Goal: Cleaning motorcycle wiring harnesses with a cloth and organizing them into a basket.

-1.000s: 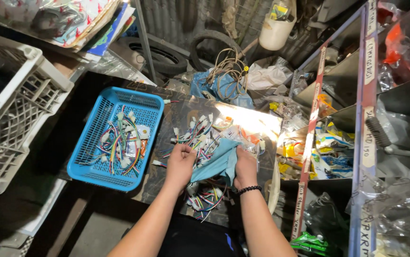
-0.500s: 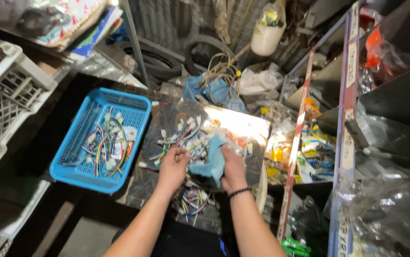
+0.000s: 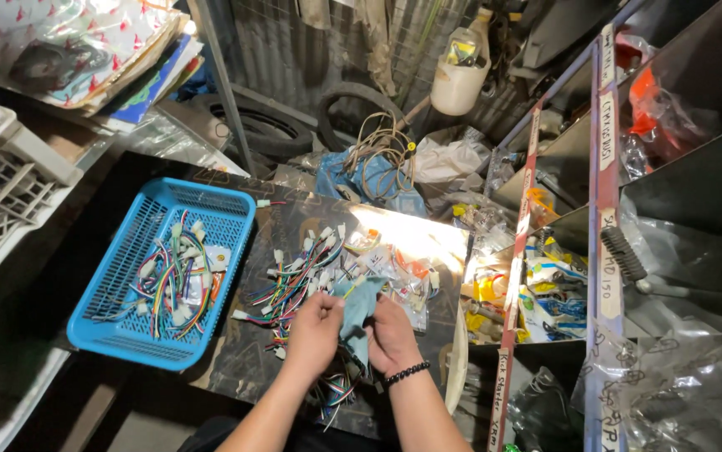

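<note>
A soft, crumpled light-blue cloth (image 3: 359, 311) sits pinched between the 2 hands low in the head view, at about 6 o'clock of the dark, glossy board (image 3: 248, 351). The left hand (image 3: 314, 331) is curled narrow around the cloth's left edge, fingers bent inward; the right hand (image 3: 393, 335), with a black beaded bracelet (image 3: 403, 374) at the wrist, grips the right edge with fingers folded under. The cloth rises between both thumbs and droops down between the palms.

Just beyond the hands, at 12 o'clock from them, lies a loose heap of wire harnesses (image 3: 298, 280): thin, multicoloured insulated strands ending in small white plastic connectors. More strands poke out beneath the wrists. Clear crinkled packets (image 3: 403, 276) lie at 1 o'clock, under a bright patch of light.

At 9 o'clock from the hands stands a blue plastic basket (image 3: 131, 251), rectangular with a mesh wall and floor, holding another tangle of coloured wires and white plugs. A white lattice crate (image 3: 1, 192) stands further out at 10 o'clock. At 12 o'clock, far back, a coil of tan cable (image 3: 382, 151) rests on blue sheeting, with a rubber tyre (image 3: 361, 105) behind. Metal shelves (image 3: 671, 209) at 3 o'clock hold bagged parts.
</note>
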